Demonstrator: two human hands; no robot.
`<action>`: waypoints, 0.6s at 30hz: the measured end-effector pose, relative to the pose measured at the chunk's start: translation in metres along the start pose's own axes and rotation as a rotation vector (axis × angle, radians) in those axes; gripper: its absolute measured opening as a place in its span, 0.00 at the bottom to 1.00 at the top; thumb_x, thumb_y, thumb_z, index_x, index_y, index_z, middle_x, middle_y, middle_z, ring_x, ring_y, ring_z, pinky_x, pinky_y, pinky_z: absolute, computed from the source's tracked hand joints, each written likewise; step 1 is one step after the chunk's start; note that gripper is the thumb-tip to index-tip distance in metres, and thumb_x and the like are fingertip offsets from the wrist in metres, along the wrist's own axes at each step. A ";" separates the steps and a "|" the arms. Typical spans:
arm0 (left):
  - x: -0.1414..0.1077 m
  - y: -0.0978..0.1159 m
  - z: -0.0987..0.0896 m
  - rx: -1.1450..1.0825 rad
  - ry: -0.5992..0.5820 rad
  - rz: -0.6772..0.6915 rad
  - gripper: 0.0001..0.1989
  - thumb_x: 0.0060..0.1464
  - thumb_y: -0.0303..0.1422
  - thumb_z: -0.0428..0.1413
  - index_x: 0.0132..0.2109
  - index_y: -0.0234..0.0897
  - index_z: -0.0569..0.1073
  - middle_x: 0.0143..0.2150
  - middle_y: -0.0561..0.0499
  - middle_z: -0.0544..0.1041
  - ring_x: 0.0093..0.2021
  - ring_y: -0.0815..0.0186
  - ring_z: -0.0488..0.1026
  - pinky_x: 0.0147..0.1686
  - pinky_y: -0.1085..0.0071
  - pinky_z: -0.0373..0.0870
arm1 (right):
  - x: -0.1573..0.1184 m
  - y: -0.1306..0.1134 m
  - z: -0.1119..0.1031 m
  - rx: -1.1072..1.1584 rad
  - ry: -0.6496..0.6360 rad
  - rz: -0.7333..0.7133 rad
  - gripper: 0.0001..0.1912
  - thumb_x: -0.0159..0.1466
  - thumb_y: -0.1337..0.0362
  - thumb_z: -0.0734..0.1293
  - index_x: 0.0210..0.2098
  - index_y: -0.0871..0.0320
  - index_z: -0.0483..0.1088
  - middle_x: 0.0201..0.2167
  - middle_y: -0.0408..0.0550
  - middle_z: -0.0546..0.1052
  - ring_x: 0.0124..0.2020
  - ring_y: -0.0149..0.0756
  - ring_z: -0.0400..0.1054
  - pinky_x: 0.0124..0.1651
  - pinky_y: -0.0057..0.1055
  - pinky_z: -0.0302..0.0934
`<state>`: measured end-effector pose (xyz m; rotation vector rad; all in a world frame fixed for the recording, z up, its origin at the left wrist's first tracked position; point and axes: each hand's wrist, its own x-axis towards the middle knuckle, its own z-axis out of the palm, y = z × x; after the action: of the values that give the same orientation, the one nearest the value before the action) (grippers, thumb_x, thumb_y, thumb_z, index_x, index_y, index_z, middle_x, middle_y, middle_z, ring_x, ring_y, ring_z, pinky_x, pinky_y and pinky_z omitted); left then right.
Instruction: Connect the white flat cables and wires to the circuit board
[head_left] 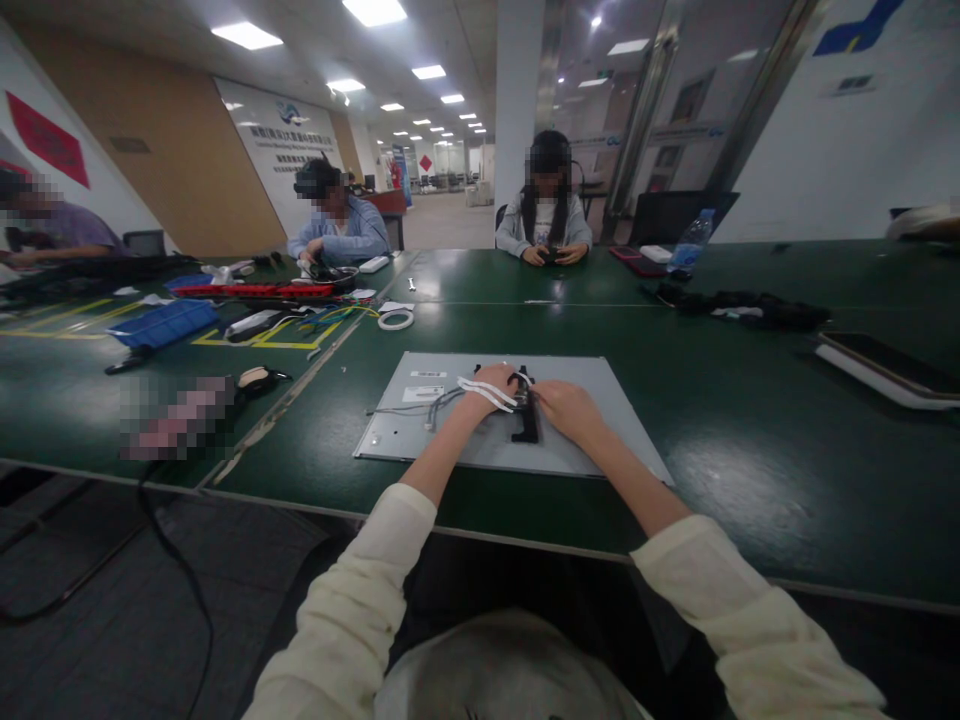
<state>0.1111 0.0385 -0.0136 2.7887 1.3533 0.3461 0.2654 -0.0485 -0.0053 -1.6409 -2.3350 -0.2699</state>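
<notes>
A flat grey metal panel (427, 450) with white labels lies on the table before me, and a black bracket-like part (527, 428) rests at its middle. My left hand (496, 382) bends over the upper left side of that black part, its fingers closed on it and partly hidden. A white ribbon-like strip (487, 392) loops across the back of this hand and wrist. At the black part's right edge, my right hand (564, 405) has its fingertips pinched together; what they pinch is too small to make out. A grey cable (439, 405) with a small connector lies left of my left hand.
Across the table sit people (544, 225), one handling a small dark object. To the left are a blue tray (163, 325), a white tape roll (395, 320) and loose wires. A water bottle (691, 245), a black cloth-like bundle (750, 305) and a tablet-like device (889, 370) lie right.
</notes>
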 end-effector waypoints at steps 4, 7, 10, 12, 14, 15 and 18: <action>-0.002 0.001 -0.004 0.009 -0.021 0.013 0.15 0.57 0.32 0.41 0.45 0.32 0.68 0.45 0.43 0.72 0.45 0.61 0.69 0.46 0.66 0.64 | -0.001 0.000 -0.001 -0.027 -0.027 -0.019 0.19 0.62 0.70 0.56 0.51 0.57 0.64 0.40 0.52 0.74 0.40 0.37 0.68 0.39 0.28 0.57; -0.004 0.001 -0.005 0.008 -0.029 0.023 0.15 0.58 0.31 0.41 0.47 0.34 0.67 0.48 0.45 0.72 0.48 0.61 0.68 0.48 0.67 0.62 | -0.003 0.000 -0.002 -0.089 -0.044 -0.038 0.24 0.62 0.71 0.55 0.57 0.56 0.57 0.37 0.53 0.75 0.36 0.38 0.69 0.36 0.28 0.57; -0.004 0.001 -0.003 0.001 -0.035 0.018 0.15 0.58 0.32 0.42 0.49 0.34 0.66 0.51 0.45 0.70 0.52 0.62 0.65 0.51 0.66 0.60 | -0.003 -0.001 -0.004 -0.122 -0.047 -0.104 0.26 0.62 0.71 0.55 0.59 0.55 0.54 0.34 0.53 0.75 0.33 0.37 0.69 0.34 0.27 0.57; -0.003 0.000 -0.001 -0.006 -0.039 0.017 0.16 0.58 0.32 0.42 0.50 0.34 0.66 0.53 0.45 0.69 0.53 0.62 0.64 0.52 0.66 0.59 | -0.004 -0.001 -0.004 -0.125 -0.041 -0.142 0.27 0.61 0.72 0.55 0.60 0.54 0.54 0.34 0.52 0.75 0.32 0.36 0.69 0.33 0.27 0.57; -0.002 -0.001 0.001 -0.013 -0.037 0.023 0.16 0.58 0.32 0.42 0.51 0.34 0.65 0.53 0.45 0.69 0.54 0.63 0.63 0.53 0.66 0.58 | -0.004 -0.001 -0.003 -0.129 -0.039 -0.153 0.27 0.61 0.73 0.55 0.60 0.54 0.54 0.33 0.52 0.75 0.32 0.36 0.68 0.33 0.26 0.57; -0.002 -0.002 0.001 -0.015 -0.034 0.026 0.16 0.58 0.32 0.42 0.51 0.34 0.65 0.54 0.45 0.69 0.54 0.63 0.64 0.53 0.66 0.58 | -0.004 -0.001 -0.003 -0.136 -0.039 -0.152 0.28 0.60 0.73 0.55 0.60 0.54 0.54 0.33 0.52 0.75 0.32 0.36 0.68 0.33 0.26 0.57; -0.002 -0.003 0.003 -0.015 -0.020 0.036 0.16 0.58 0.32 0.41 0.51 0.35 0.65 0.54 0.46 0.68 0.54 0.63 0.63 0.53 0.66 0.58 | -0.003 0.000 -0.003 -0.161 -0.048 -0.152 0.28 0.61 0.73 0.55 0.60 0.54 0.53 0.32 0.52 0.75 0.31 0.37 0.69 0.32 0.26 0.56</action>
<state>0.1082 0.0389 -0.0176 2.7994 1.2930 0.3273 0.2662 -0.0522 -0.0038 -1.5554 -2.5376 -0.4656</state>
